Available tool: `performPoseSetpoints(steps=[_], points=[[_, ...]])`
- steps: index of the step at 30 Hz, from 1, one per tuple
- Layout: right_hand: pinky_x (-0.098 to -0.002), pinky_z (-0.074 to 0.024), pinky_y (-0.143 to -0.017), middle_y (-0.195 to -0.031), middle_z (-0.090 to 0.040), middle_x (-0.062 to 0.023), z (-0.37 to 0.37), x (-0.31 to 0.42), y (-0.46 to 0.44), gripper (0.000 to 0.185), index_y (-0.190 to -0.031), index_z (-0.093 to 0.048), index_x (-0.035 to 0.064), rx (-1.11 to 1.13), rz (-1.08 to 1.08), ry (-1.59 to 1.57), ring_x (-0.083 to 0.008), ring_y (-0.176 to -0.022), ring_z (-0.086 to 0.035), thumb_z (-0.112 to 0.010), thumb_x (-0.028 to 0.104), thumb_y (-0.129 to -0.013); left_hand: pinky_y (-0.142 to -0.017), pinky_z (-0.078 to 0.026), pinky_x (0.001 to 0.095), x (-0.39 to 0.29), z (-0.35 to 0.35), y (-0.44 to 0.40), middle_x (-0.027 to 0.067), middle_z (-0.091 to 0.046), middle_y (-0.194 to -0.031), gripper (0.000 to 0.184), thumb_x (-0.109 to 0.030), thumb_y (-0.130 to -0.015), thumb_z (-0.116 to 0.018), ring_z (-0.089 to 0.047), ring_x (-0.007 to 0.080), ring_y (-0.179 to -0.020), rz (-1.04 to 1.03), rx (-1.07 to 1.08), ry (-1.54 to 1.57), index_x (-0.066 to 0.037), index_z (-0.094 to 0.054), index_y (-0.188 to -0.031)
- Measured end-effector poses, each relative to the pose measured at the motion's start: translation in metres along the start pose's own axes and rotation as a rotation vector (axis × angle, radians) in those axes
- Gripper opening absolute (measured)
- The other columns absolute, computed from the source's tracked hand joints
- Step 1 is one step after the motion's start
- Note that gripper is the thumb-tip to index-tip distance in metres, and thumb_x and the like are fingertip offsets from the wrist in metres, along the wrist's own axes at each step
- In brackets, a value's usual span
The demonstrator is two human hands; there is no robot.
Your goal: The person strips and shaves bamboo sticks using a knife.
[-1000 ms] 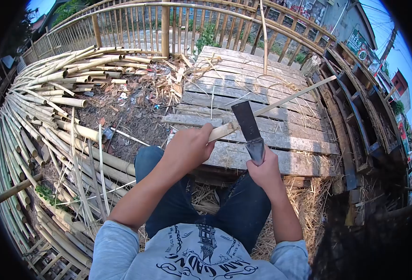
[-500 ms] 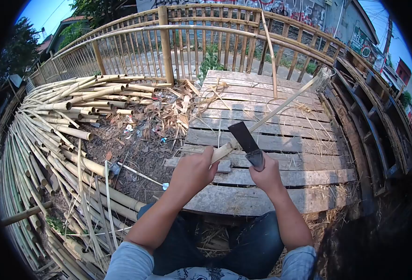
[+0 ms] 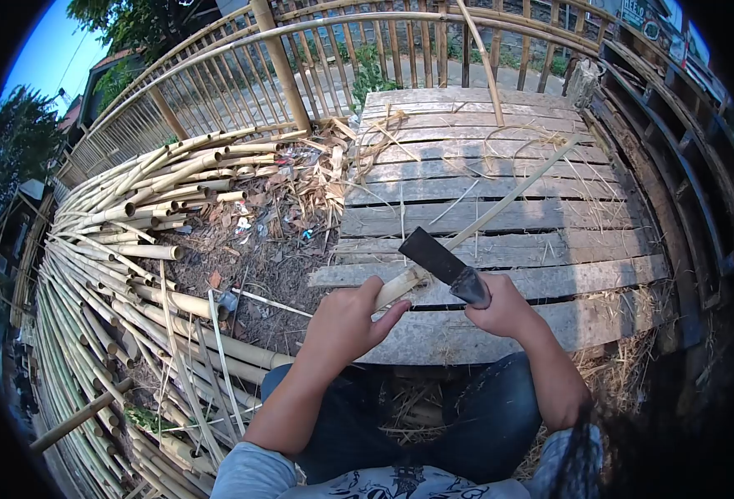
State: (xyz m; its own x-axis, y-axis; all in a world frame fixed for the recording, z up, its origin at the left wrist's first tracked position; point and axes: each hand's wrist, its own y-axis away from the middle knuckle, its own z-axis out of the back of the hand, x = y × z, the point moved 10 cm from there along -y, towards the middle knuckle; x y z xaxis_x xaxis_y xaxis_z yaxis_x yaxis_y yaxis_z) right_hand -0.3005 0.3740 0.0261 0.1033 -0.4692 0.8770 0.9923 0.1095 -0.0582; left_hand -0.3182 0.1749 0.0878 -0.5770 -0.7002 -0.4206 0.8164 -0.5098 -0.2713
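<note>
A long pale bamboo strip [image 3: 508, 200] slants up and away to the right over a slatted wooden platform [image 3: 500, 220]. Its near end is gripped by my left hand [image 3: 346, 323], thumb and fingers closed round it. My right hand [image 3: 504, 306] is wrapped round the handle of a dark, broad-bladed knife [image 3: 433, 256]. The blade points up and left and lies across the strip just beyond my left hand, close to a rough node. Whether the edge touches the strip cannot be made out.
Cut bamboo poles [image 3: 92, 308] are heaped at the left. Shavings and litter [image 3: 300, 183] cover the soil beside them. A bamboo fence [image 3: 284, 71] runs along the back. Dark wooden racks [image 3: 674, 158] stand at the right. Thin loose strips lie near my left arm.
The view has tilted and shifted. The knife blade has turned to point further left, and my right hand sits a little further right. Both hands keep their holds.
</note>
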Motion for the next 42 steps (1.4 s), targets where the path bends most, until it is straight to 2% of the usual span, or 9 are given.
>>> performPoseSetpoints(steps=[4,7,12,18,20,21,23,30,42], points=[[-0.0334,-0.0437,-0.059,-0.062,-0.053,-0.0095,-0.016,-0.002,0.011,0.015,-0.080,-0.055,-0.0007,0.141,-0.054,-0.028,-0.0156,-0.058,-0.047,-0.063,0.007,-0.071,-0.055,-0.050,0.0467,-0.003,0.002,0.004,0.0183,-0.060,-0.059,0.038,-0.038,-0.089,-0.070,-0.064,0.0395,-0.059,0.020,0.020,0.006,-0.002,-0.058,-0.084],[-0.0411,-0.0496,-0.064,-0.071,-0.063,-0.0196,-0.025,0.020,0.015,0.018,-0.088,-0.061,0.0043,0.121,0.038,0.153,-0.0419,-0.068,-0.060,-0.060,0.011,-0.072,-0.056,-0.051,0.0479,-0.002,0.000,0.007,0.0194,-0.063,-0.062,0.036,-0.036,-0.089,-0.069,-0.065,0.0404,-0.060,0.028,0.018,0.015,-0.002,-0.057,-0.088],[-0.0410,-0.0490,-0.062,-0.070,-0.062,-0.0191,-0.004,0.024,0.011,0.018,-0.089,-0.061,0.0034,-0.152,0.062,0.070,-0.0428,-0.068,-0.059,-0.062,0.010,-0.073,-0.054,-0.047,0.0446,0.002,0.009,0.011,0.0187,-0.058,-0.059,0.033,-0.027,-0.086,-0.073,-0.062,0.0384,-0.058,0.033,-0.064,0.087,0.001,-0.056,-0.081],[-0.0407,-0.0491,-0.062,-0.069,-0.062,-0.0148,-0.009,0.028,0.013,0.016,-0.085,-0.059,0.0000,-0.221,0.129,0.004,-0.0350,-0.062,-0.062,-0.067,0.009,-0.075,-0.055,-0.046,0.0464,-0.007,0.006,0.015,0.0209,-0.057,-0.060,0.028,-0.024,-0.090,-0.066,-0.061,0.0415,-0.060,0.072,-0.001,0.090,0.000,-0.053,-0.086],[-0.0359,-0.0500,-0.057,-0.067,-0.060,-0.0063,-0.026,0.018,0.014,0.019,-0.087,-0.058,0.0005,-0.058,-0.006,-0.244,-0.0198,-0.060,-0.064,-0.071,0.013,-0.081,-0.055,-0.045,0.0478,-0.015,0.004,0.016,0.0219,-0.057,-0.062,0.027,-0.023,-0.092,-0.065,-0.061,0.0428,-0.061,0.055,0.010,0.119,0.000,-0.051,-0.085],[-0.0359,-0.0500,-0.057,-0.067,-0.060,-0.0063,-0.025,0.020,0.014,0.019,-0.087,-0.058,0.0005,-0.058,-0.011,-0.246,-0.0198,-0.060,-0.064,-0.071,0.013,-0.081,-0.056,-0.044,0.0493,-0.019,0.002,0.016,0.0228,-0.057,-0.063,0.027,-0.023,-0.093,-0.063,-0.060,0.0440,-0.063,0.036,0.018,0.148,0.000,-0.050,-0.085],[-0.0284,-0.0488,-0.049,-0.067,-0.057,-0.0002,-0.033,0.022,0.014,0.026,-0.092,-0.056,0.0027,0.028,-0.050,-0.868,-0.0087,-0.057,-0.060,-0.075,0.019,-0.087,-0.056,-0.043,0.0507,-0.022,-0.004,0.018,0.0238,-0.057,-0.064,0.027,-0.022,-0.095,-0.061,-0.060,0.0452,-0.064,0.021,0.030,0.179,0.000,-0.049,-0.084],[-0.0222,-0.0444,-0.042,-0.067,-0.056,-0.0002,-0.013,0.009,0.013,0.035,-0.095,-0.054,0.0045,-0.184,0.039,-0.828,-0.0061,-0.048,-0.054,-0.083,0.018,-0.081,-0.053,-0.043,0.0469,-0.031,-0.020,0.017,0.0214,-0.056,-0.063,0.025,-0.019,-0.094,-0.065,-0.059,0.0422,-0.060,0.039,0.086,0.256,-0.001,-0.049,-0.086],[-0.0232,-0.0470,-0.045,-0.072,-0.060,-0.0041,-0.002,0.002,0.016,0.031,-0.101,-0.051,0.0025,-0.262,-0.091,-0.802,-0.0097,-0.051,-0.058,-0.074,-0.003,-0.081,-0.052,-0.043,0.0441,-0.035,-0.028,0.014,0.0202,-0.056,-0.062,0.023,-0.017,-0.093,-0.066,-0.058,0.0405,-0.058,0.011,0.016,0.224,-0.001,-0.051,-0.087]])
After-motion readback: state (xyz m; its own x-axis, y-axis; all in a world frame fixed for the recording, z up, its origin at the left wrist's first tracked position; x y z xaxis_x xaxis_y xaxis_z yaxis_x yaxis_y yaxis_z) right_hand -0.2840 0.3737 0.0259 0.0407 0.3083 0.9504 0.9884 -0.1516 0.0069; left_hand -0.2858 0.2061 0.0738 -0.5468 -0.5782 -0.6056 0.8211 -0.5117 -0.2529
